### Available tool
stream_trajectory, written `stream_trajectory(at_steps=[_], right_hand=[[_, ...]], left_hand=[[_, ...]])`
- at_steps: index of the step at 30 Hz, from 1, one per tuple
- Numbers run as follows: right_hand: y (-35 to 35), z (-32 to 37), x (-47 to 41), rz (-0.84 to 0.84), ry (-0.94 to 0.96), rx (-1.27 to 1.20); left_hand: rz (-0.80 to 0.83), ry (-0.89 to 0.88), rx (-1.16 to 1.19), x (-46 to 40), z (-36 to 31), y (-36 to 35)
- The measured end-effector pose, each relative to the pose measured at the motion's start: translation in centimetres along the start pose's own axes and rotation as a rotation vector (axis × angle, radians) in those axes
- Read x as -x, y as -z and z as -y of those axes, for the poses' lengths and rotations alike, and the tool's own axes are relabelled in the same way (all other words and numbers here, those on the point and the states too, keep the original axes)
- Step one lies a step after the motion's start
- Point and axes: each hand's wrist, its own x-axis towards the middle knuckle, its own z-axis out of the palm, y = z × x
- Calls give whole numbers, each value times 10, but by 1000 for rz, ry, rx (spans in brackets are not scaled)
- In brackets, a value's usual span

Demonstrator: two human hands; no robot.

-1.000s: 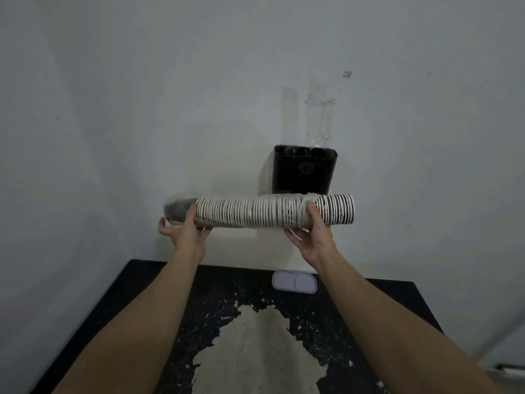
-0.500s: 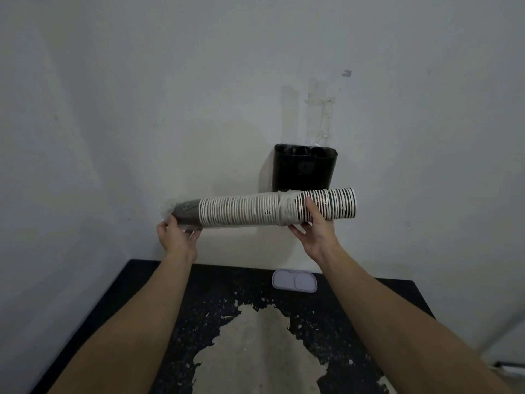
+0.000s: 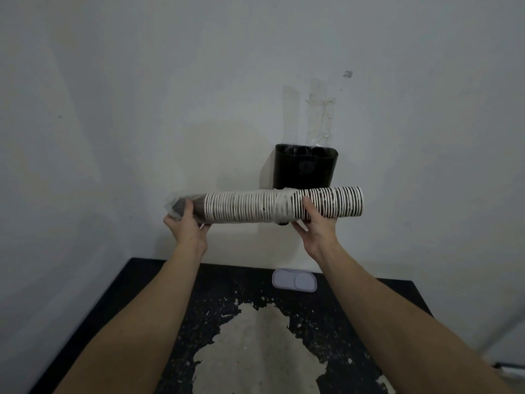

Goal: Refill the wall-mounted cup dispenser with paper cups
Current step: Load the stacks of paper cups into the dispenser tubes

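A long stack of paper cups (image 3: 244, 207) lies sideways in front of the wall, part of it still inside a clear plastic sleeve bunched near the middle. My left hand (image 3: 186, 226) grips the sleeved, dark left end. My right hand (image 3: 315, 226) holds the stack from below near its right part, thumb over the striped rims. The bare cups stick out to the right of that hand. A black wall-mounted cup dispenser (image 3: 305, 166) hangs just behind and above the stack, its top open.
A black table (image 3: 142, 302) with a worn pale patch stands below my arms against the wall. A small pale lid-like tray (image 3: 294, 280) lies at the table's back edge. Old tape marks show on the wall above the dispenser.
My left hand slid left to the sleeve's end and the sleeve has been drawn leftwards, baring more cups at the right. The stack's right end rose slightly.
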Motion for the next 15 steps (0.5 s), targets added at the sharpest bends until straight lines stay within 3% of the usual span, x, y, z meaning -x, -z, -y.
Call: stream_trajectory(at_steps=[6,11,15], right_hand=[[-1,3,-1,-89,-2,-138],[-5,2,1,-55,-13,-84],[-10,0,2,-64,-8,-77]], left_hand=[[-78,24,101,-5,-2,3],[71,135,114,2,1,1],[79,53,-22,9,10,-5]])
